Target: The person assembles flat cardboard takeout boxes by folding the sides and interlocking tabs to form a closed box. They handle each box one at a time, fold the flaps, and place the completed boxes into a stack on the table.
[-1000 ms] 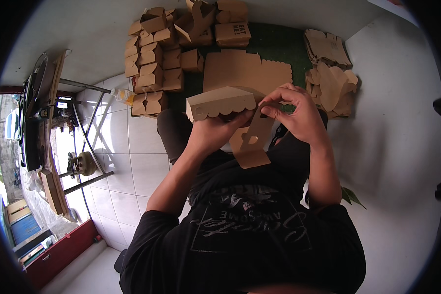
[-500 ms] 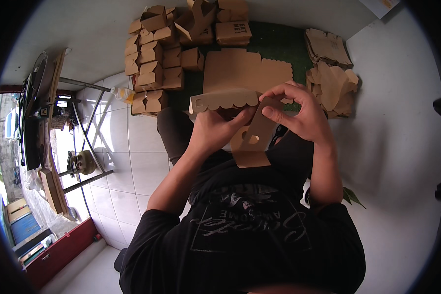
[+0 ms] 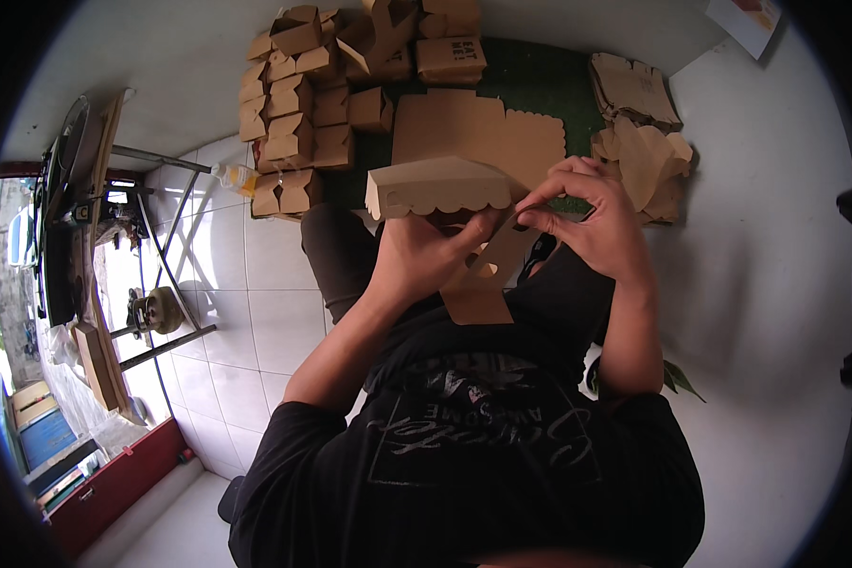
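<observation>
A brown cardboard box (image 3: pixel 440 189), partly folded, is between my hands above my lap. Its raised edge is scalloped, and a flap with a cut-out hole hangs down toward me. My left hand (image 3: pixel 424 251) is closed on the box from below, with the thumb against its inner side. My right hand (image 3: pixel 592 213) pinches a flap at the box's right corner between thumb and fingers. Just beyond lies a flat cardboard sheet (image 3: pixel 450 128) with a scalloped right end, on a green mat (image 3: pixel 530 76).
Folded cardboard boxes (image 3: pixel 289 142) are stacked at the far left of the mat. Stacks of flat cardboard blanks (image 3: pixel 634 95) lie at the right, by the white wall (image 3: pixel 767 237). A bottle with yellow contents (image 3: pixel 237 178) and a metal-legged table (image 3: pixel 170 256) stand to the left.
The box has turned in my hands, so its long scalloped side shows more of its face. My right hand has shifted slightly right, and the flap it pinches now stands more edge-on.
</observation>
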